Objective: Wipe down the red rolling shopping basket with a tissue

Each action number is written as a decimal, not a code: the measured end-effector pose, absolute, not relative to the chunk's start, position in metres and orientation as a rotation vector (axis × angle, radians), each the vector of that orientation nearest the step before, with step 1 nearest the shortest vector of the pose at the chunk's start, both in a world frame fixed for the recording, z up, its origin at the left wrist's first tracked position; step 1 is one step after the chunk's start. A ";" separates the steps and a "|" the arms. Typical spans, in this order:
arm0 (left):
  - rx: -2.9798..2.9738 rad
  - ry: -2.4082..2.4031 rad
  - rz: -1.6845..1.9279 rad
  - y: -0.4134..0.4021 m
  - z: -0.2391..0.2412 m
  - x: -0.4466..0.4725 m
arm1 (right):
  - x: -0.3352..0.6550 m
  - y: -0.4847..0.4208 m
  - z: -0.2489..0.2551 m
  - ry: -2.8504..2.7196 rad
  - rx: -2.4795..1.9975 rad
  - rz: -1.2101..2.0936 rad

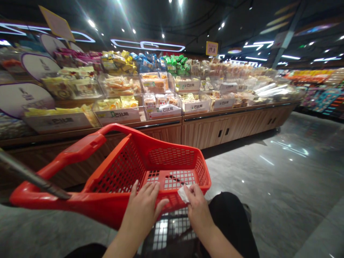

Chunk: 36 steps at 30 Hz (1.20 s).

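Note:
A red plastic shopping cart (172, 147) stands in front of me, its basket walls pierced with holes and nothing lying inside. My left hand (146, 200) rests at the near rim of the basket, fingers spread and holding nothing. Between the fingers of my right hand (197, 202) is a white tissue (184, 194), pinched close to the rim near the basket's right end. Whether the tissue touches the rim I cannot tell. The cart's handle (77, 150) rises at the left, and a lower grid shelf (174, 225) shows beneath the basket.
Beyond the cart runs a wooden display counter (225, 132) with clear bins of packaged snacks (120, 86). A metal pole (32, 175) crosses the cart's left end. Grey tiled floor (258, 175) stretches to the right, and my knee (228, 215) is beside the cart.

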<state>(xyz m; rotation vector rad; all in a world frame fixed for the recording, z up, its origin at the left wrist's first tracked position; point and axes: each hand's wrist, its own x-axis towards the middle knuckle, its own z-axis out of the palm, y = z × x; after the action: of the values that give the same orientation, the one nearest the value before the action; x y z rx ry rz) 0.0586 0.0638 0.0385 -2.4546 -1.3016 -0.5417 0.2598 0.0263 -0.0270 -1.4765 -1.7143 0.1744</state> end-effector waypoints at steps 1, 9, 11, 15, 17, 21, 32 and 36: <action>-2.451 -1.349 -0.566 0.064 0.033 0.068 | 0.264 0.025 -0.028 -1.717 -1.469 0.175; -2.375 -1.483 -0.664 0.076 0.008 0.067 | 0.303 0.018 -0.041 -1.575 -1.574 0.100; -2.373 -1.479 -0.684 0.076 0.008 0.066 | 0.291 0.019 -0.039 -1.590 -1.545 0.115; -2.369 -1.450 -0.734 0.078 0.007 0.066 | 0.265 0.021 -0.031 -1.671 -1.422 0.198; -2.362 -1.432 -0.762 0.078 0.006 0.065 | 0.268 0.022 -0.031 -1.679 -1.406 0.218; -2.351 -1.402 -0.796 0.079 0.005 0.063 | 0.305 0.023 -0.039 -1.578 -1.522 0.160; -2.353 -1.368 -0.789 0.079 0.004 0.058 | 0.313 0.019 -0.044 -1.665 -1.504 0.154; -2.349 -1.350 -0.769 0.079 0.003 0.054 | 0.324 0.016 -0.046 -1.601 -1.598 0.081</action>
<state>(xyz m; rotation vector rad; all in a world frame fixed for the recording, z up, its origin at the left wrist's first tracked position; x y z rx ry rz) 0.0540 0.0791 0.0029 -2.3492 -1.3497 -0.7690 0.3238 0.0164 -0.0457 -1.5975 -1.6014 0.0814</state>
